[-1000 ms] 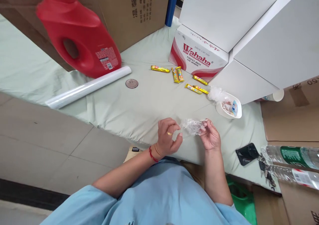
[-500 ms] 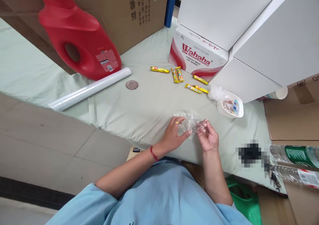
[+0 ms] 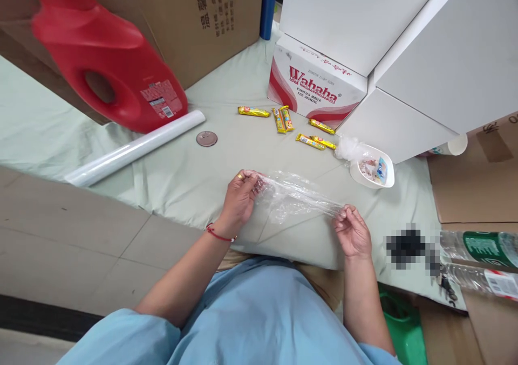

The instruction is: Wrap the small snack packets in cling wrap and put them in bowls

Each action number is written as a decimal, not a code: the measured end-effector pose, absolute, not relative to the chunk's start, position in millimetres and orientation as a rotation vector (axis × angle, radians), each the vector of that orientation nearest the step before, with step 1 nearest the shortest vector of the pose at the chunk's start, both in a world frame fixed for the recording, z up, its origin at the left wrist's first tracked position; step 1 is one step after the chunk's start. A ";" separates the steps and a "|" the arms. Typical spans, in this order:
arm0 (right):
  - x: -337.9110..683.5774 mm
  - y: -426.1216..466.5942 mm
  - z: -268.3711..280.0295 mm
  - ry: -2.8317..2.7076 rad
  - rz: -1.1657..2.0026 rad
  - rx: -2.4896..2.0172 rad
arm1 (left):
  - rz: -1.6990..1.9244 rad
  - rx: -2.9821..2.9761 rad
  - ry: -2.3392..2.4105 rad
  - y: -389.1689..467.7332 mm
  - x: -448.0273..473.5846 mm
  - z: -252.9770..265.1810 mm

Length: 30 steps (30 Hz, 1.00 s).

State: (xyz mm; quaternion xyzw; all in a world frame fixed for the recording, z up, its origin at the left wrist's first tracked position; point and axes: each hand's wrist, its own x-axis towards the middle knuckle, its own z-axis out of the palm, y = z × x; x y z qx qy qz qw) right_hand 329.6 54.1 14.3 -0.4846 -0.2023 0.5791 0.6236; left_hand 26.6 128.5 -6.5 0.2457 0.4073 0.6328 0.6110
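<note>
1. A pale green, softly wrinkled cloth (image 3: 194,176) covers the work surface, its near edge hanging over grey floor tiles.
2. A glossy red plastic jug with a moulded handle hole (image 3: 101,74) leans against a brown corrugated cardboard box (image 3: 202,25) at the far left.
3. A white and red printed cardboard carton (image 3: 315,87) sits under smooth white boxes.
4. A long white roll of film (image 3: 135,148) lies slantwise just in front of the jug.
5. A crinkled sheet of clear plastic film (image 3: 297,198) is stretched taut between both hands, low over the cloth.
6. The left hand (image 3: 239,198) pinches the film's left end in closed fingers; the right hand (image 3: 353,233) grips the right end between thumb and fingertips.
7. A small white oval dish (image 3: 374,166) lies beyond the right hand.
8. Shiny yellow wrapped candy bars (image 3: 285,119) are scattered near the carton, well apart from the film.
</note>
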 end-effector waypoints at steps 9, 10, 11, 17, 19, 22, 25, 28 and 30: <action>358.2 54.8 21.9 -0.498 1.274 -1.232 | 1.428 0.745 0.844 121.1 15.5 3.3; 358.9 56.3 22.1 -0.500 1.282 -1.229 | 1.421 0.797 0.846 118.6 10.7 5.7; 358.3 57.6 22.3 -0.503 1.289 -1.215 | 1.406 0.865 0.850 115.6 4.3 9.0; 337.5 65.0 26.8 -0.523 1.212 -1.096 | 0.829 1.446 0.665 97.3 -51.0 37.4; 329.6 68.0 29.0 -0.542 1.250 -1.107 | 0.673 1.475 0.657 95.1 -60.3 35.9; 317.8 73.0 30.7 -0.605 1.282 -1.192 | 0.785 1.311 0.955 93.5 -54.5 16.8; 306.5 77.1 31.4 -0.642 1.273 -1.285 | 0.835 1.395 1.130 88.4 -32.1 -3.2; 301.5 79.1 31.0 -0.634 1.249 -1.320 | 0.759 1.738 1.086 78.2 -7.4 -9.0; 304.2 79.3 30.4 -0.629 1.218 -1.326 | 0.733 1.840 1.035 71.9 4.2 -7.4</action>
